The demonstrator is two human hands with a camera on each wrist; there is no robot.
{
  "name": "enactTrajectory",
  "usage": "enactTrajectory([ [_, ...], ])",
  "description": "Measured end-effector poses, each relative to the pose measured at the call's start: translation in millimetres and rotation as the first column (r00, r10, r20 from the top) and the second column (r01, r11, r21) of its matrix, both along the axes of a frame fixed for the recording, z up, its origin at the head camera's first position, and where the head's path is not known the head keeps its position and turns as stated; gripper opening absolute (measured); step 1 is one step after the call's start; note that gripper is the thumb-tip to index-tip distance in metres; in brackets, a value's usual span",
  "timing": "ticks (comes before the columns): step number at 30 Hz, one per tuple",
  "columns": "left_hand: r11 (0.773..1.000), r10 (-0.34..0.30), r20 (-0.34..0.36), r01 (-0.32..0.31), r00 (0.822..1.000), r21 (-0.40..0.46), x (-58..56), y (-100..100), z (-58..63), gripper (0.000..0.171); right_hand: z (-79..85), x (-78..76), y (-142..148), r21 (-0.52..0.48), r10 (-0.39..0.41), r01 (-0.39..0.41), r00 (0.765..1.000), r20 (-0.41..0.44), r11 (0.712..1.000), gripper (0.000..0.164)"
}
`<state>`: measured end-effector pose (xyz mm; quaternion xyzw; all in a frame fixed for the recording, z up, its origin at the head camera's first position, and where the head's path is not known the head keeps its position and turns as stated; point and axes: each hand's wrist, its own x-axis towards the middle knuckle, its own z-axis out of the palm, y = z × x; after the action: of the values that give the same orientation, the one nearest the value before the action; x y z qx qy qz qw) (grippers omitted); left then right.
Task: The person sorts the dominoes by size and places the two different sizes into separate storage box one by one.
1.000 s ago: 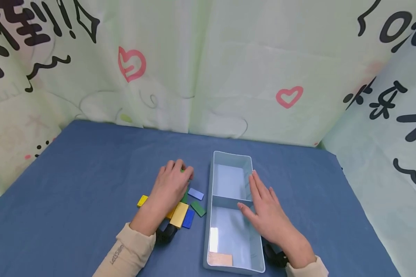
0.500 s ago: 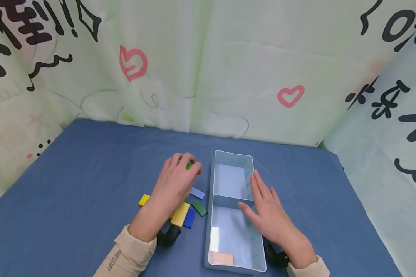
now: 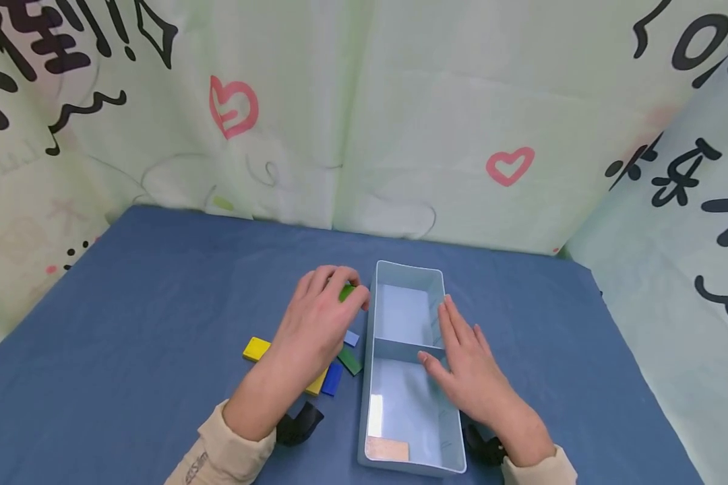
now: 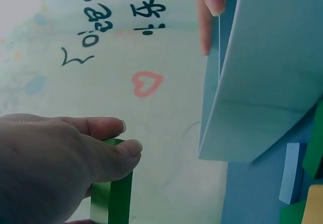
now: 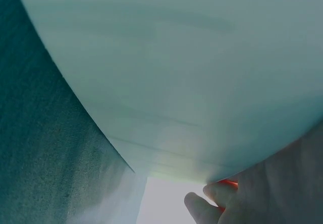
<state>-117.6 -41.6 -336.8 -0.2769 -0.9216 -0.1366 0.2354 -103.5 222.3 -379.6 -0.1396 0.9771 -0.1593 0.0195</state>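
My left hand [image 3: 318, 320] pinches a green block [image 3: 346, 292] between thumb and fingers, raised just left of a pale blue two-compartment box [image 3: 366, 394]. In the left wrist view the thumb lies along the green block [image 4: 119, 196], clear of the box wall [image 4: 262, 72]. My right hand [image 3: 476, 370] rests at the box's right rim, its fingers extended and its thumb reaching over the inside. A light wooden block [image 3: 387, 448] lies at the near end of the larger compartment. The right wrist view is mostly filled by the box's outer wall [image 5: 151, 82].
Left of the box lie loose blocks: light blue [image 3: 351, 338], dark green [image 3: 350, 361], blue [image 3: 332, 379], and yellow [image 3: 256, 348]. My left forearm partly covers the pile. A printed curtain [image 3: 400, 135] stands behind the blue tablecloth [image 3: 158, 323].
My left hand has lifted the green block off the pile and moved it right and away from me, toward the box's far compartment. My right hand has stayed at the rim.
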Motion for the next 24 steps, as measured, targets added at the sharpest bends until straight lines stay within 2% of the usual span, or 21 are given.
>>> enactTrajectory([
  [8,0.998,-0.067,0.001,0.067,0.998,0.007,7.8,8.5,4.9,0.039,1.2,0.9,0.9,-0.004,-0.007,0.008,1.000,0.019,1.000,0.086],
  [14,0.990,-0.136,-0.007,0.135,0.991,-0.037,18.9,19.8,9.7,0.032,1.9,0.1,1.3,-0.003,0.000,0.000,1.000,0.003,1.000,0.084],
  [18,0.975,-0.200,-0.011,0.198,0.980,-0.104,29.0,31.6,11.1,0.024,2.7,-0.8,2.7,0.000,0.008,-0.008,1.000,-0.013,1.000,0.083],
  [24,0.943,-0.280,0.013,0.277,0.960,-0.186,44.2,44.3,6.2,0.023,3.5,0.0,3.3,0.007,0.024,-0.024,1.000,-0.003,1.000,0.081],
])
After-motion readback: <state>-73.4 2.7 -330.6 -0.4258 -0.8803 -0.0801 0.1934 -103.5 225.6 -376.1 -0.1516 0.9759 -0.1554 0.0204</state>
